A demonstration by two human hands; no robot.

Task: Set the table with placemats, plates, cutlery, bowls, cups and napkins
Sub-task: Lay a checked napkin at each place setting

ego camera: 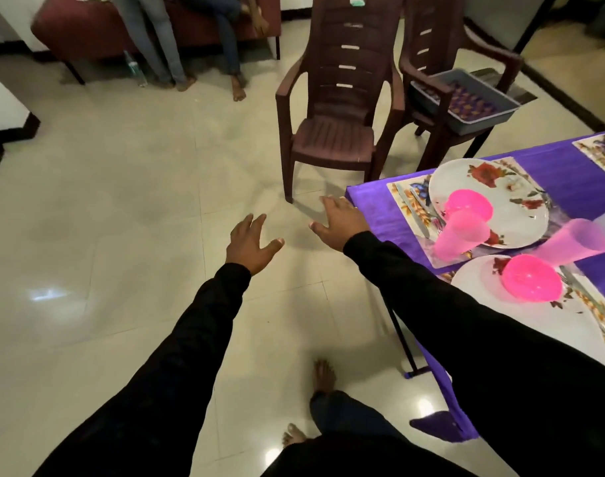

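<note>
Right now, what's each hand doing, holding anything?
Left hand: open, fingers spread, holding nothing.
Right hand: open, fingers spread, holding nothing, by the table corner.

No text, label, brand or number can be read anywhere.

Both my arms stretched forward, black sleeves down to the wrists. Left hand (251, 244) palm down, fingers spread and relaxed, thumb out to the side, holding nothing. Right hand (339, 220) a bit further ahead, same pose, fingers loose and splayed, gripping nothing. Hands apart, not touching each other.
</note>
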